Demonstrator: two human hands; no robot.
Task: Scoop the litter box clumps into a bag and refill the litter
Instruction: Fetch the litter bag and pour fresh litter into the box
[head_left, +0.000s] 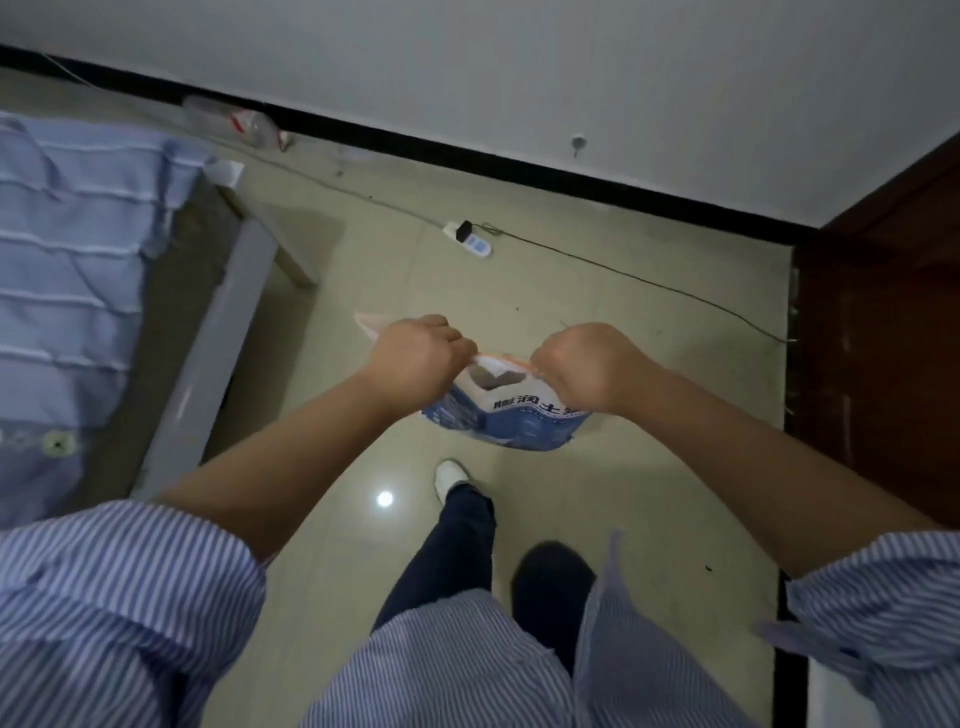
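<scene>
Your left hand (410, 358) and right hand (582, 364) each gripped the top edge of the blue-and-white litter bag (511, 421); it hung above the floor (571, 291), beside the bed (67, 260).

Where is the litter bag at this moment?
In the head view, the blue-and-white litter bag hangs mid-frame above the floor, its top edge pinched between the left hand and right hand.
</scene>
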